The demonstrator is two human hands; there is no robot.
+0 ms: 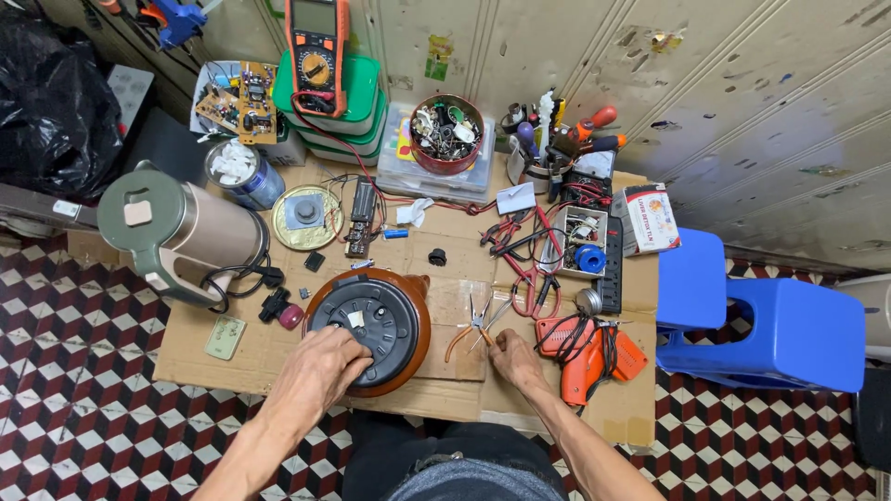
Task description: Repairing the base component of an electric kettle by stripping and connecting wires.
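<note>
Left hand (pixel 320 366) lay flat, fingers spread, on the upturned brown cooker base (pixel 371 329). Right hand (pixel 513 355) (grip loosely curled, holding nothing) touched the orange-handled pliers (pixel 473 329) on the cardboard (pixel 436 278).

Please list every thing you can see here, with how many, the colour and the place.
cooker base: 1, brown and black, upside down, centre of cardboard
pliers: 1, orange handles, right of cooker base
drill: 1, orange, right front
kettle: 1, beige with green lid, left
multimeter: 1, orange, back, on green boxes
tin: 1, red, full of small parts, back centre
scissors: 1, red handles, right of centre
stools: 2, blue, right
cardboard: 1, brown, on tiled floor
left hand: on cooker base
right hand: at pliers' handles
</note>
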